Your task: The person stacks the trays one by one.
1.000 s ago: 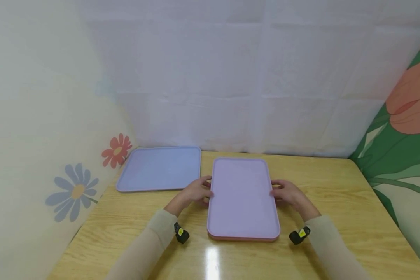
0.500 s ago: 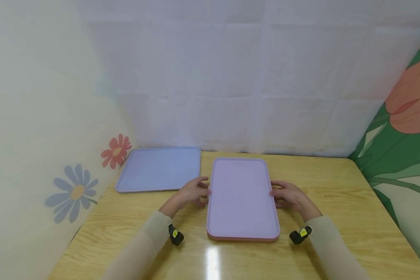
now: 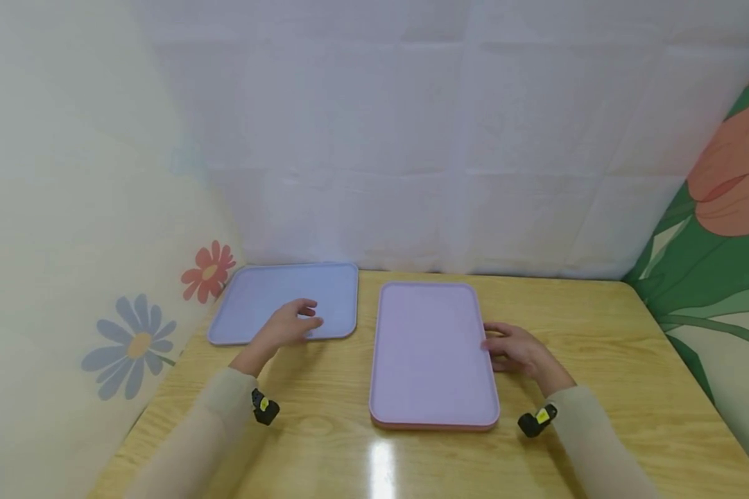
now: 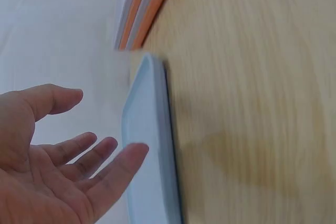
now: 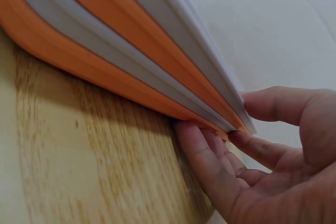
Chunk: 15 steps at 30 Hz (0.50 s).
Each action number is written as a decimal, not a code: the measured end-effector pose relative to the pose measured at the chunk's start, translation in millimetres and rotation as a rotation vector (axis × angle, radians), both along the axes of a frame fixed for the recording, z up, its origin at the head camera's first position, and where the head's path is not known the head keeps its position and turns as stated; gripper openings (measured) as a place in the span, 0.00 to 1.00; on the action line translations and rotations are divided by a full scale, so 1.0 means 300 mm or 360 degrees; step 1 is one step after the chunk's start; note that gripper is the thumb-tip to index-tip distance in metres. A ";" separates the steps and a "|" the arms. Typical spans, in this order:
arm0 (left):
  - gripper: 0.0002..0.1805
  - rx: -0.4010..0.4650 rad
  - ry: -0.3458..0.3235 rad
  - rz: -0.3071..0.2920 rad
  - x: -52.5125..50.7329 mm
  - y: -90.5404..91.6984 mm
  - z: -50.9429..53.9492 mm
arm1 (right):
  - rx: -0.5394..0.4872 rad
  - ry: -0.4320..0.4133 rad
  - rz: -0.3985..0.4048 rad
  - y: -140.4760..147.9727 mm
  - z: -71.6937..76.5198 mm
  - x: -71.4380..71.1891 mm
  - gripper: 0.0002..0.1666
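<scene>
A stack of trays (image 3: 433, 353) lies on the table with a lilac tray on top; its side shows alternating pale and orange layers (image 5: 131, 30) in the right wrist view. My right hand (image 3: 517, 350) holds the stack's right edge, thumb at the upper rim and fingertips (image 5: 191, 135) at the lower layers. My left hand (image 3: 283, 324) hovers over the near edge of a light blue tray (image 3: 287, 291) at the back left. Its fingers are spread and loosely bent, with nothing between them. In the left wrist view, the blue tray (image 4: 149, 182) stands just beyond that hand.
The wooden table (image 3: 324, 416) carries both the stack and the blue tray, with a strip of wood between them. A white cloth (image 3: 412, 138) hangs behind the table's back edge. Walls painted with flowers (image 3: 139, 344) stand on either side.
My left hand has come off the stack's left edge and moved left to the blue tray. The right hand stays at the stack, and the trays have not moved.
</scene>
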State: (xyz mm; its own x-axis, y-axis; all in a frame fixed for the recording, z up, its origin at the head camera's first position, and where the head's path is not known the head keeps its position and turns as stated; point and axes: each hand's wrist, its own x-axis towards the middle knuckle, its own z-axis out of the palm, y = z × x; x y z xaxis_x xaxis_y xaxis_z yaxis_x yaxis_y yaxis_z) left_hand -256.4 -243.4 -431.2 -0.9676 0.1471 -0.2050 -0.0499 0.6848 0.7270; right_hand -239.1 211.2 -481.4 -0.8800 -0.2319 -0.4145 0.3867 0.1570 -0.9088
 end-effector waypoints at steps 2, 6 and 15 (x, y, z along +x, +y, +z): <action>0.32 -0.0115 0.0065 0.0014 -0.007 -0.043 0.006 | -0.0003 0.0000 0.0001 0.001 -0.001 0.000 0.40; 0.33 -0.0292 0.0191 0.0077 -0.022 -0.127 0.010 | 0.0005 0.0001 -0.0005 0.001 -0.001 0.002 0.40; 0.37 -0.0462 0.0237 0.0249 -0.057 -0.256 0.015 | 0.0011 0.0004 -0.0015 0.000 -0.004 0.002 0.39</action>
